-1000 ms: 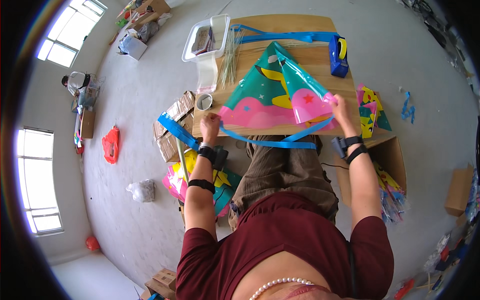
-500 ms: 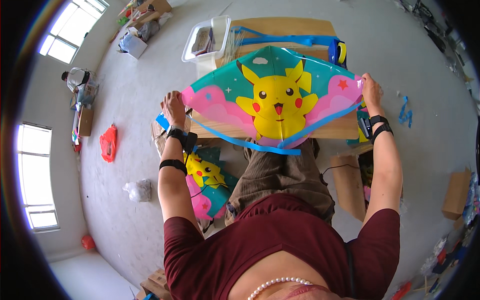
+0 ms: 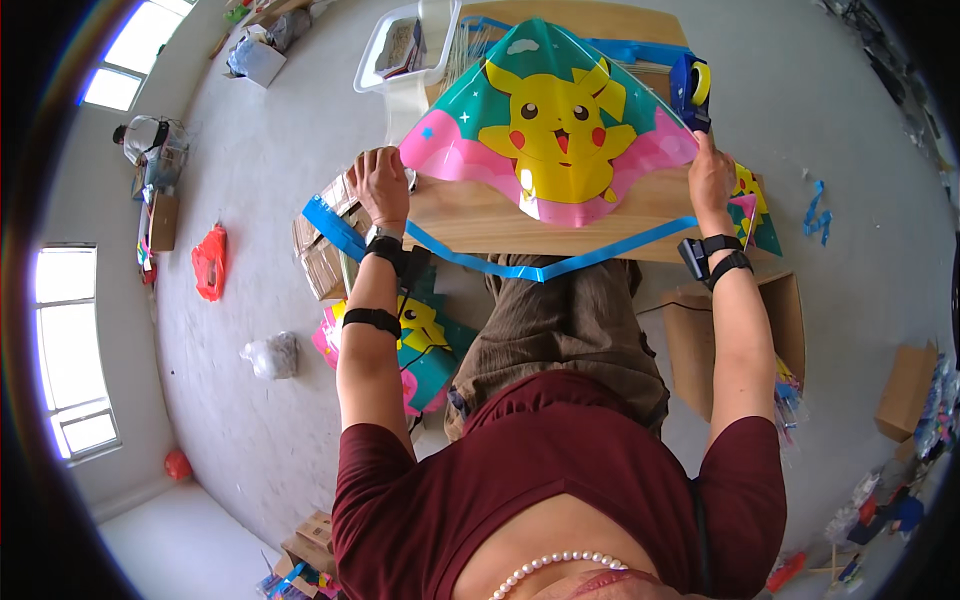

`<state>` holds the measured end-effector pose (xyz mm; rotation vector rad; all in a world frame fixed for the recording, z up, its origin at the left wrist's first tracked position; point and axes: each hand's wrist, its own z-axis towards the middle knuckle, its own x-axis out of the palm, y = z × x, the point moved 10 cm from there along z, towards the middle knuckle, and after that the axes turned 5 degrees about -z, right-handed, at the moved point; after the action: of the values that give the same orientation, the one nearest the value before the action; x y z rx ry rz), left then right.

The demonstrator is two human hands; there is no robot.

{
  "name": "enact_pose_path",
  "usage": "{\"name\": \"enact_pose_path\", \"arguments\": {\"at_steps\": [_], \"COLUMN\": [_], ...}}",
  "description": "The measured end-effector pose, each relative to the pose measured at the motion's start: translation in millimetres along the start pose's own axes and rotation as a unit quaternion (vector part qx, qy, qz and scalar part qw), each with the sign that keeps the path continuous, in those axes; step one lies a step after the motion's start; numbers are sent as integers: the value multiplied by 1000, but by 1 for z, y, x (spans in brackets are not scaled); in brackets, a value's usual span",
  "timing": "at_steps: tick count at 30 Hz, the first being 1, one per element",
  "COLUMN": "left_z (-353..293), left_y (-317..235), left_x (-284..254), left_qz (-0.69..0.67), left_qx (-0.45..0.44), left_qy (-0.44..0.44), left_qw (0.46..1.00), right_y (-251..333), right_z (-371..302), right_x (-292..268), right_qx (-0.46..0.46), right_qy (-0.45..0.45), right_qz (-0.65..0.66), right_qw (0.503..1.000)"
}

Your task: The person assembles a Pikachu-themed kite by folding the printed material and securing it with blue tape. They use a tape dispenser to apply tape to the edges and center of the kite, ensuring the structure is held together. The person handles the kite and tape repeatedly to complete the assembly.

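Note:
A kite [image 3: 563, 140] printed with a yellow cartoon figure on green and pink is spread above the wooden table. My left hand [image 3: 381, 185] closes at its left wing tip, fingers bent. At the opposite tip, my right hand [image 3: 708, 175] is also closed, the finger ends partly hidden. A blue ribbon [image 3: 540, 272] hangs in a shallow V between my two hands, below the kite's lower edge and over my lap.
The wooden table [image 3: 470, 225] carries a white plastic tub [image 3: 375, 70], thin sticks [image 3: 470, 50] and a blue tape dispenser [image 3: 691, 90]. More printed kites [image 3: 430, 365] lie by my left leg. A cardboard box [image 3: 690, 350] stands to the right. Another person [image 3: 150, 140] is at far left.
The kite has moved up and away from me, its top point rising over the table's far side. My hands have come closer together. The ribbon now hangs apart below the kite.

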<state>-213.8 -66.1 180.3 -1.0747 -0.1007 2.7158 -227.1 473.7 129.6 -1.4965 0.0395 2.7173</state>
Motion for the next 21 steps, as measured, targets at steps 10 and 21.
{"name": "enact_pose_path", "arguments": {"at_steps": [10, 21], "left_z": [-41, -132], "left_y": [-65, -169], "left_x": [37, 91], "left_qz": [-77, -173], "left_qx": [-18, 26], "left_qy": [81, 295], "left_qw": [994, 939], "right_y": [52, 168], "right_z": [-51, -117], "right_x": [45, 35], "right_qx": [-70, -209], "right_qy": [30, 145], "right_qz": [35, 143], "right_qw": [996, 957]}}
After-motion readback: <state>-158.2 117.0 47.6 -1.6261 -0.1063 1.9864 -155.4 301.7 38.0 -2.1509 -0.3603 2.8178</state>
